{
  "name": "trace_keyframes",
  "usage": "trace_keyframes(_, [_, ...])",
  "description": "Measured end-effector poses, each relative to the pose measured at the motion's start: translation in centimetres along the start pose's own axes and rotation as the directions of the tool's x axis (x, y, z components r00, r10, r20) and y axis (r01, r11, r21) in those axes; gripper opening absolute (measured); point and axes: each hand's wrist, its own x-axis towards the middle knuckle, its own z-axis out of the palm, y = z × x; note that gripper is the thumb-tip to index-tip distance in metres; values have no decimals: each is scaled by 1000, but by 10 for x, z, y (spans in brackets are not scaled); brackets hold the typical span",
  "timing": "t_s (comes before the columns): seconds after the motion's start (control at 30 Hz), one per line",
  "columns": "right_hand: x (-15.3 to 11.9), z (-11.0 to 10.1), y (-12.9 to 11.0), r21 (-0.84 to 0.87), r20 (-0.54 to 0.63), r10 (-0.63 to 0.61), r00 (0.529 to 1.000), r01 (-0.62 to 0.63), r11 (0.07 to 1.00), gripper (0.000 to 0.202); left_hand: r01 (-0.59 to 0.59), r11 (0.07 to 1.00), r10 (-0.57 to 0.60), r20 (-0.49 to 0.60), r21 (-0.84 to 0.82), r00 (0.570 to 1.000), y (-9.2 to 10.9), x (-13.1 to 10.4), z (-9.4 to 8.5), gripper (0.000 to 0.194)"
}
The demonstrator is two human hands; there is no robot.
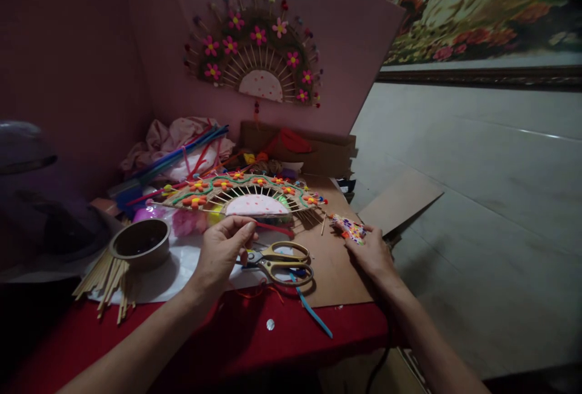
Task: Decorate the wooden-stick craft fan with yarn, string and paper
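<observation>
Thumb and forefinger of my left hand (227, 245) are pinched together, and a thin red pipe cleaner (277, 228) runs rightward from the fingertips. Just below and right of that hand lie gold-handled scissors (284, 260), their blades partly behind my fingers. My right hand (371, 254) is closed around a glue gun (350, 228) with a bright floral pattern, its nozzle towards the left; the handle is mostly hidden. Behind both hands, a half-round fan (254, 205) of sticks and burlap carries orange flowers and a dotted pale centre.
A brown bowl (140, 241) stands at left on a bundle of wooden sticks (107, 282). Cardboard (336, 279) lies under the glue gun side. A blue strip (313, 312) crosses the red tablecloth (218, 345). A pink-flowered fan (259, 48) hangs on the wall behind piled fabric (173, 142).
</observation>
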Motion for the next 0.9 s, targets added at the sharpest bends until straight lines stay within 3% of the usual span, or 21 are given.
trace_keyframes(0.1, [-4, 0, 6, 293, -113, -21, 993, 54, 954, 70, 6, 1000, -5, -3, 19, 1000, -1, 0, 0, 28])
trace_keyframes(0.2, [-13, -6, 3, 599, -336, -58, 940, 261, 757, 85, 15, 1000, -15, 1, 27, 1000, -3, 1, 1, 29])
trace_keyframes(0.27, [-23, -16, -4, 669, -412, -59, 909, 346, 658, 83, 17, 1000, -17, 5, 27, 1000, -3, 1, 0, 30])
trace_keyframes(0.3, [-29, -22, -8, 704, -379, -54, 924, 326, 631, 69, 19, 1000, -19, 7, 24, 1000, -3, 1, 0, 31])
trace_keyframes(0.33, [-35, -28, -12, 748, -221, -82, 972, 223, 626, 51, 23, 1000, -23, 10, 20, 1000, -3, 1, 0, 31])
trace_keyframes(0.4, [-50, -40, -20, 815, 28, -120, 992, 47, 578, 33, 37, 999, -37, 17, 6, 999, -3, 1, 1, 32])
trace_keyframes(0.5, [-73, -47, -32, 830, 255, -304, 918, -47, 556, 26, 66, 998, -65, 34, -23, 997, -2, -1, 1, 33])
trace_keyframes(0.57, [-87, -45, -41, 812, 363, -360, 859, -103, 574, 27, 81, 996, -78, 44, -47, 996, -2, -2, 2, 33])
trace_keyframes(0.67, [-103, -38, -57, 799, 364, -395, 843, -64, 599, 31, 98, 992, -94, 60, -78, 994, -3, -2, 2, 33])
trace_keyframes(0.83, [-118, -32, -85, 816, 256, -436, 863, 50, 576, 20, 133, 985, -123, 87, -110, 989, -4, -2, 2, 32])
trace_keyframes(0.9, [-124, -32, -90, 825, 219, -434, 874, 72, 561, 25, 128, 985, -119, 78, -114, 990, -5, -2, 2, 31])
